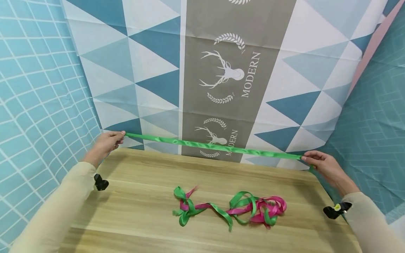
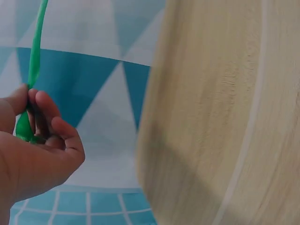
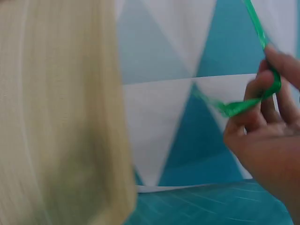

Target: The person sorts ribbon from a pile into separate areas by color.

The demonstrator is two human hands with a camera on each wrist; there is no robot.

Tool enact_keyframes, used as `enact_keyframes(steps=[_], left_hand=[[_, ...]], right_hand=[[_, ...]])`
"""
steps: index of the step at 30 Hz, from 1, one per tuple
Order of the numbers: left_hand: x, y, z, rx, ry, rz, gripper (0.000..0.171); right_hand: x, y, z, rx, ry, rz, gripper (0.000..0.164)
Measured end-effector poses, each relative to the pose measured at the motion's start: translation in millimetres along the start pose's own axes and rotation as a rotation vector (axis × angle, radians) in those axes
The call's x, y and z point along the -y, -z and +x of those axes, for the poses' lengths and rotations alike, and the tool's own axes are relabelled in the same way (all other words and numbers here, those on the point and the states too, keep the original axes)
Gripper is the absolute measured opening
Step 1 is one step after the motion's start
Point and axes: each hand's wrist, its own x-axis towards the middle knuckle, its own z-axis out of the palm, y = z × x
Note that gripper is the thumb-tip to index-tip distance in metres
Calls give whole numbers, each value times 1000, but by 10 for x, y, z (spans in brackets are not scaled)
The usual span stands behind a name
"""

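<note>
A green satin ribbon (image 1: 215, 146) is stretched nearly straight above the far edge of the wooden table. My left hand (image 1: 107, 144) pinches its left end between thumb and forefinger; in the left wrist view a short bit of ribbon (image 2: 23, 127) lies inside the curled fingers. The other end is pinched by my right hand (image 1: 326, 167), and a loose tail of ribbon (image 3: 239, 107) hangs out past the fingers in the right wrist view. Below, on the table, lies a loose tangle of green and pink ribbons (image 1: 237, 211), knotted or looped at both ends.
The wooden table (image 1: 133, 211) runs back to a patterned cloth (image 1: 152, 70) with triangles and deer heads. Blue grid cloth (image 1: 38, 88) hangs at the left and teal cloth (image 1: 373, 123) at the right. Each wrist carries a small black camera (image 1: 101, 182).
</note>
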Motion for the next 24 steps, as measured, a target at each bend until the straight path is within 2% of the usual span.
enact_keyframes(steps=[4,10,13,18,24], left_hand=[[143,-107,118,-25,22,114,62],[390,-154,315,-43,27,164,48],[474,-164,350,-48,20,193,43],[557,-201,360,-54,58,219,40],[612,-277,401,-118,36,384,37]], right_hand=[[-244,-125,184,-46,-62,-8,47],[-536,-277,392,-105,-110,-99,57],[-635,-338,462,-121,-113,-153,55],[-751,-426,545,-133,-115,-213,41],[-900,-477,621,-145,-180,-253,29]])
